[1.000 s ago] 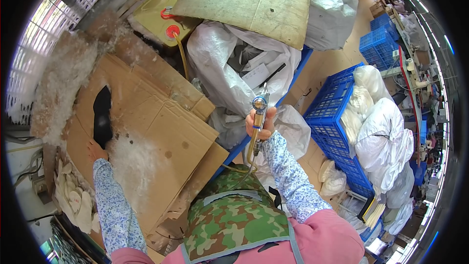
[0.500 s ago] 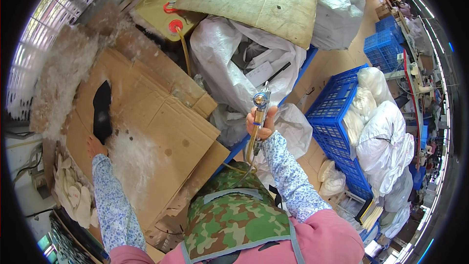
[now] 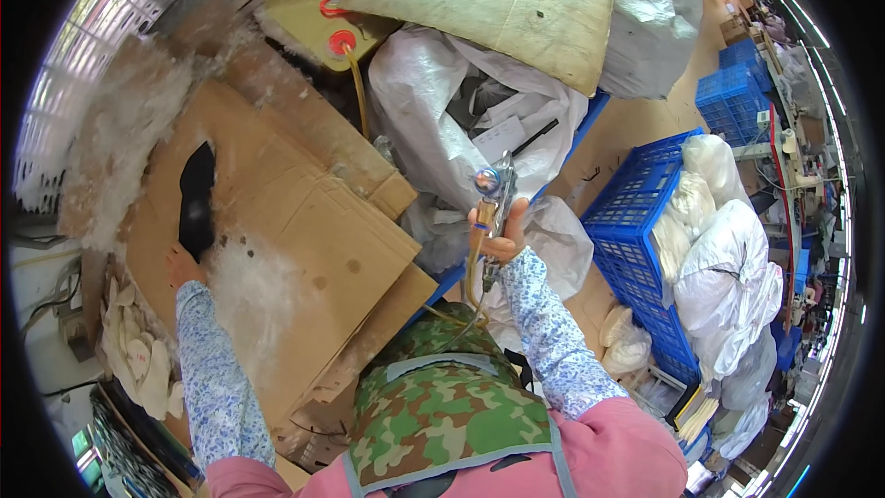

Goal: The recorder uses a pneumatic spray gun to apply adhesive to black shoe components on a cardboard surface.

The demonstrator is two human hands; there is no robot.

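A cluttered workshop; blue plastic crates [image 3: 619, 232]; stuffed white sacks [image 3: 728, 267]; white-caked cardboard [image 3: 309, 207]; spray gun [image 3: 501, 194] with hose [image 3: 471, 278]

Flat elongated piece [image 3: 196, 207] was solid black; cloth apron [image 3: 452, 410] showed green-brown camouflage; fabric sleeves [image 3: 553, 337], blue-on-white florals; latticed plastic crate [image 3: 619, 240], blue.

one spray gun [image 3: 501, 192], one black sole-shaped piece [image 3: 195, 203], one yellow container [image 3: 309, 20], one camouflage apron [image 3: 452, 415].
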